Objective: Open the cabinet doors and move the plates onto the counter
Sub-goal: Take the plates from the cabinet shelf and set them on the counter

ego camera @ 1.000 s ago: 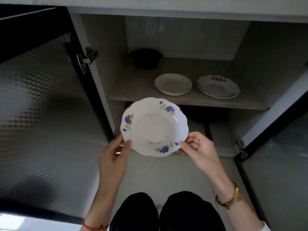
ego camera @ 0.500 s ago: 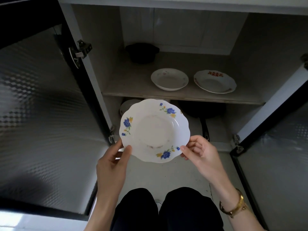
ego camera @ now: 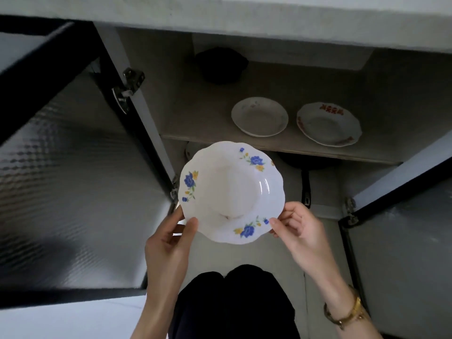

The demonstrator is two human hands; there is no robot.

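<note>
I hold a white scalloped plate with blue flowers (ego camera: 232,192) out in front of the open cabinet. My left hand (ego camera: 168,243) pinches its lower left rim and my right hand (ego camera: 300,231) pinches its lower right rim. On the cabinet shelf (ego camera: 195,118) lie a plain white plate (ego camera: 259,116) and, to its right, a plate with red marks (ego camera: 329,123). The left cabinet door (ego camera: 68,182) and the right cabinet door (ego camera: 401,241) both stand open. The counter edge (ego camera: 244,18) runs across the top of the view.
A black pot (ego camera: 220,66) sits at the back of the shelf. Below the shelf lies a dark pan with a handle (ego camera: 305,177), and a pale dish (ego camera: 189,151) is partly hidden behind the held plate. My dark-trousered knees (ego camera: 234,302) are below the plate.
The view has risen: the cabinet and shelf sit lower in the frame and more of the counter edge shows. Both hands keep the same grip on the flowered plate.
</note>
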